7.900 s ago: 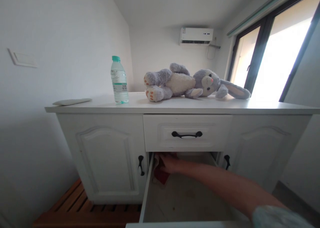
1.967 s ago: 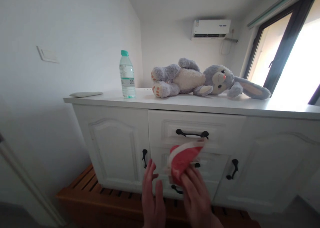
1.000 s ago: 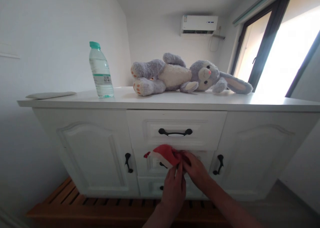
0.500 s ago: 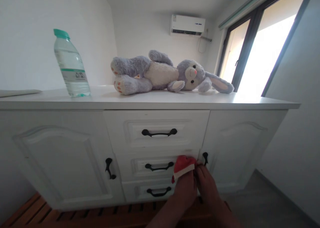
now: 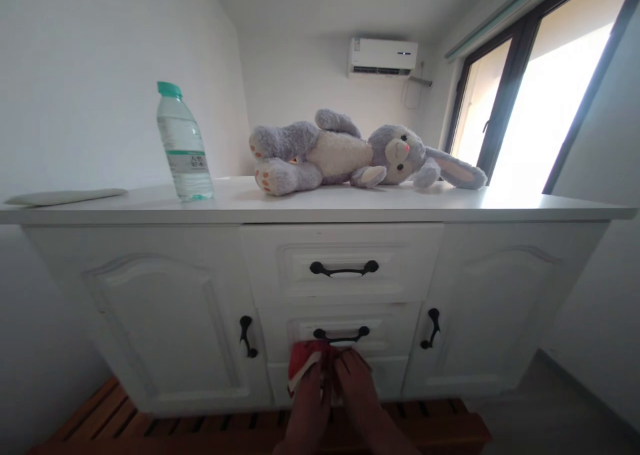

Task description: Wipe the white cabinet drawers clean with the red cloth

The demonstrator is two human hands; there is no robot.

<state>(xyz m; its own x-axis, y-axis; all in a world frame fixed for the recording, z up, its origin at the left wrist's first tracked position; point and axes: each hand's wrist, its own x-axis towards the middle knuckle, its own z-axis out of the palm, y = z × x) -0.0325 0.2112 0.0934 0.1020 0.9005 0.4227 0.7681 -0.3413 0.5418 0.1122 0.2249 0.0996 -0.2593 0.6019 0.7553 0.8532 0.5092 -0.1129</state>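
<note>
Item: small red cloth with white trim point(image 5: 303, 364). Held low in front of the cabinet, pinched between both hands. Left hand point(image 5: 309, 402) closed its grip on the cloth's lower edge from below; right hand point(image 5: 356, 394) gripped the same cloth just beside it, fingertips touching the fabric.

Change noted: half a second before, the cloth sat further right, near the right door's handle; it now lay leftward and a little lower, directly under the second drawer's handle point(image 5: 341, 336). That drawer stood shut, so the cloth was out and free in the hands.

Just beyond the grip: second drawer front, then top drawer handle point(image 5: 344, 268) above.

Well above and beyond the grip, on the table point(image 5: 450, 208): water bottle point(image 5: 183, 143) up to the left, plush rabbit point(image 5: 360, 157) lying on its side, flat pale object point(image 5: 65, 196) far left.

Farthest: wall air conditioner point(image 5: 383, 57).
</note>
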